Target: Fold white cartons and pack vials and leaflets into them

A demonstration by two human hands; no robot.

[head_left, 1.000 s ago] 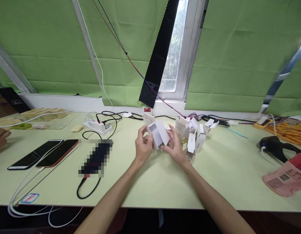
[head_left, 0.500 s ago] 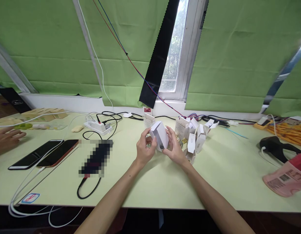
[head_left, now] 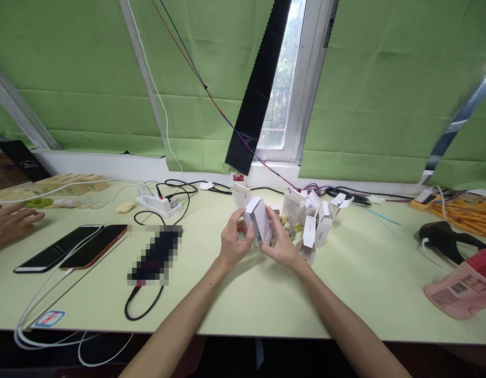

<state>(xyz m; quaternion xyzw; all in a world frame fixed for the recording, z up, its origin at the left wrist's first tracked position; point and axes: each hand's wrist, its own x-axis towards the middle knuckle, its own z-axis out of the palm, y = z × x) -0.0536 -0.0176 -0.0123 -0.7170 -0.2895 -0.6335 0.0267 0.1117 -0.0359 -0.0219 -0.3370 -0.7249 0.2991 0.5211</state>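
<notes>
A small white cardboard box (head_left: 259,216) is held tilted above the table, its top closed. My left hand (head_left: 235,237) grips its left side, with fingers and thumb bent around the edge. On the opposite side my right hand (head_left: 281,241) presses against the box with fingers and thumb. Just behind my hands stands another white carton (head_left: 241,196). To the right, several opened white cartons (head_left: 310,231) are grouped on the table, and some gold-coloured items (head_left: 290,229) lie partly hidden behind my right hand.
Phones (head_left: 93,247) and white cables lie at the left, near another person's hand (head_left: 14,226). A power strip (head_left: 158,205) stands at the back left. At the right are a black handheld device (head_left: 440,235), a pink container (head_left: 461,289) and a heap of orange items (head_left: 463,218).
The white box has turned slightly in my hands, and its upper edge now looks flat and closed. A dark round spot on its lower face no longer shows.
</notes>
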